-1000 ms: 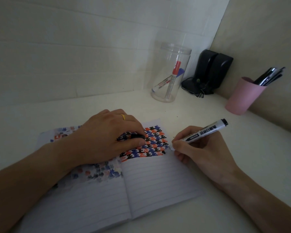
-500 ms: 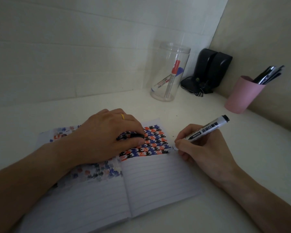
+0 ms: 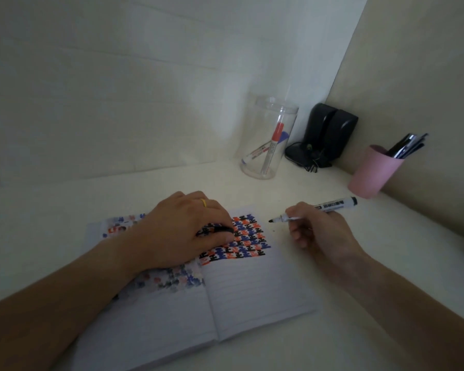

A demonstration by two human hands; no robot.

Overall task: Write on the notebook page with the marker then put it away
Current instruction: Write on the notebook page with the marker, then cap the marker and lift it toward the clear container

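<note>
An open lined notebook [image 3: 255, 293] lies on the white desk, its upper rows filled with black, red and blue characters. My left hand [image 3: 182, 231] rests on the pages near the spine, fingers curled around a black marker cap [image 3: 221, 229]. My right hand [image 3: 319, 231] is just off the notebook's right edge and holds an uncapped black-and-white marker [image 3: 319, 208]. The marker lies nearly level, its black tip pointing left, lifted off the page and near the last written row.
A clear plastic jar [image 3: 268, 137] with a red and a blue marker stands at the back. Beside it are black speakers [image 3: 324, 135] with cables. A pink cup [image 3: 373, 171] holding dark pens is at the right by the wall.
My right hand lifted the marker off the page's right edge and turned it flatter, so its tip now shows and points left. My left hand stayed on the notebook.
</note>
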